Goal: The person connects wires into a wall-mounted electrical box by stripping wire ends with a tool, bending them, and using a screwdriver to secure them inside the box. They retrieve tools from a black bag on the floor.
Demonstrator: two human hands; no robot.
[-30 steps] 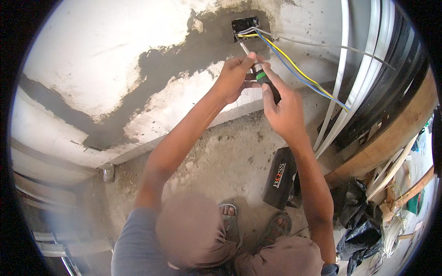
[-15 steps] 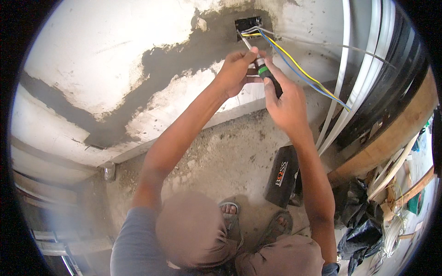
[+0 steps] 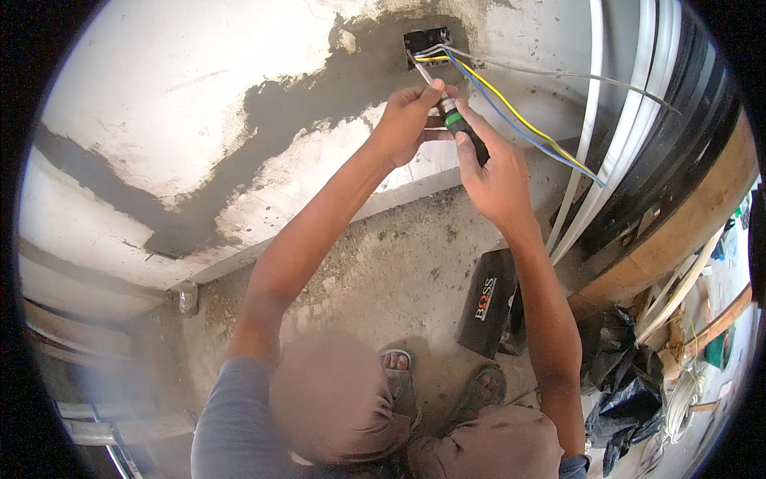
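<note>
- Screwdriver [image 3: 453, 120]: we have it raised in front of us, between both hands, handle toward us and slanting up and left to the open wall box.
- At the near end, our right hand [image 3: 499, 180] has its grip clamped on the black, green-banded handle [image 3: 475, 146], thumb on one side and fingers along the other.
- Just ahead, our left hand [image 3: 405, 121] has its grip pinched round the forward part, thumb close to the pale shaft [image 3: 424, 73]; we cannot see every fingertip.
- Beyond the hands, the tip meets the lower left corner of the dark box [image 3: 424, 38]. It is too small for us to tell whether it sits in a screw.
- The step in hand looks to us like working the tip at that corner, right hand turning or pressing, left hand guiding.
- We judge that the next move calls for a steady shaft, light pressure in line with the tip, and care around the loose wires.
- From the box, the yellow wire [image 3: 501, 100], blue wire [image 3: 483, 89] and grey wire [image 3: 550, 73] run right, toward the white pipes [image 3: 591, 96], past the tip.
- Around the box, grey mortar [image 3: 299, 112] crosses the white wall [image 3: 167, 88].
</note>
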